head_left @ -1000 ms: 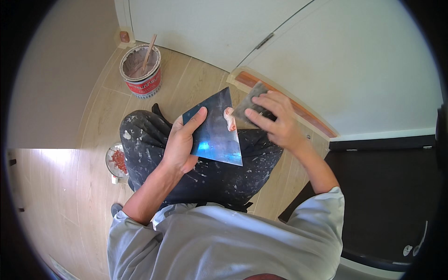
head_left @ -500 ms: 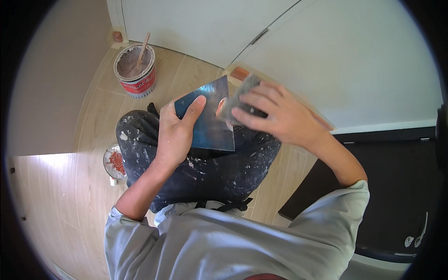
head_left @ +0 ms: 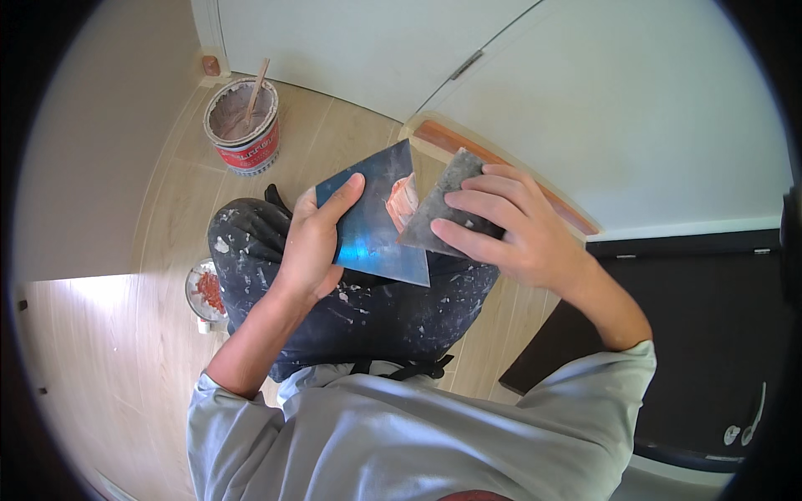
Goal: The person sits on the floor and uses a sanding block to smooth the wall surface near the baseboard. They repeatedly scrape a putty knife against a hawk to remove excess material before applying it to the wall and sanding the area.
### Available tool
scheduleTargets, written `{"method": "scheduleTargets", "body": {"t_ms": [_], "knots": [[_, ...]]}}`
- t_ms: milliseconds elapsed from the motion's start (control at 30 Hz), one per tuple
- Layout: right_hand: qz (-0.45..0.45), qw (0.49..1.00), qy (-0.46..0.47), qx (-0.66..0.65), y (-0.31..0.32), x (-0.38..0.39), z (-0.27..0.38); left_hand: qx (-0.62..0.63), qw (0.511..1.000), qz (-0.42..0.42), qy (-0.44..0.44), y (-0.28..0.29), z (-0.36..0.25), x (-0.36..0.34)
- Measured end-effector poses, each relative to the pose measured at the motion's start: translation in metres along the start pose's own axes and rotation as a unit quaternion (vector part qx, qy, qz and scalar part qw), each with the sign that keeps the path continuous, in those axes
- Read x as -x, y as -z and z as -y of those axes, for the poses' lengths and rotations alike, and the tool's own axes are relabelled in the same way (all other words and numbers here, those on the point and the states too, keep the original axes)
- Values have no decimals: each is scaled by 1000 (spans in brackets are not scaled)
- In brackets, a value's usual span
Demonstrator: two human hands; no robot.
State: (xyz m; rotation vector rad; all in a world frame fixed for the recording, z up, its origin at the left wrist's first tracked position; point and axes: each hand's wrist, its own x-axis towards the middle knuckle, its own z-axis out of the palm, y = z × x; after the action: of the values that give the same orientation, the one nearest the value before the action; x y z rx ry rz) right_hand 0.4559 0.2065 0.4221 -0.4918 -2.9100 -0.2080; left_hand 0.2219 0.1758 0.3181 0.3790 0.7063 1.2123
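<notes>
My left hand (head_left: 313, 242) grips a blue-tinted, shiny flat metal filling blade (head_left: 368, 213), thumb lying across its top face and the other fingers hidden beneath. A dab of pinkish-orange filler (head_left: 403, 200) sits near that blade's right edge. In my right hand (head_left: 526, 225) is a grey, worn flat scraper (head_left: 447, 200), its fingers spread over the upper face and the thumb out of sight. The scraper's lower-left corner is close beside the filler; whether it touches the blue blade I cannot tell. Both tools are above my paint-spattered dark trousers (head_left: 393, 321).
An open bucket (head_left: 251, 157) of pinkish paste, with a wooden stick (head_left: 257, 92) in it, stands on the wood floor ahead left. A clear bowl (head_left: 191, 288) with orange-red bits is by my left knee. Ahead are white door panels (head_left: 334, 50) and a taped orange-brown strip (head_left: 510, 163); a dark panel (head_left: 693, 334) is right.
The grey scraper has drawn back rightward and nearer to me, uncovering more of the filler. The blue blade has turned slightly, its near corner shifting toward me.
</notes>
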Motion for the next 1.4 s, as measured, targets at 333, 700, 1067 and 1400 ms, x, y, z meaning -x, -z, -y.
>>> {"method": "scheduleTargets", "body": {"t_ms": [333, 700, 1067, 1400], "knots": [[-16, 995, -99, 5, -20, 42, -31, 39, 999, -7, 20, -3, 7, 4], [97, 994, -6, 41, 9, 8, -13, -173, 978, -22, -111, -5, 11, -4], [105, 990, 0, 92, 23, -1, -6, -224, 964, 43, -136, -17, 6, -6], [33, 999, -23, 36, 21, 18, 3, -35, 998, 55, -4, -20, 10, -6]]}}
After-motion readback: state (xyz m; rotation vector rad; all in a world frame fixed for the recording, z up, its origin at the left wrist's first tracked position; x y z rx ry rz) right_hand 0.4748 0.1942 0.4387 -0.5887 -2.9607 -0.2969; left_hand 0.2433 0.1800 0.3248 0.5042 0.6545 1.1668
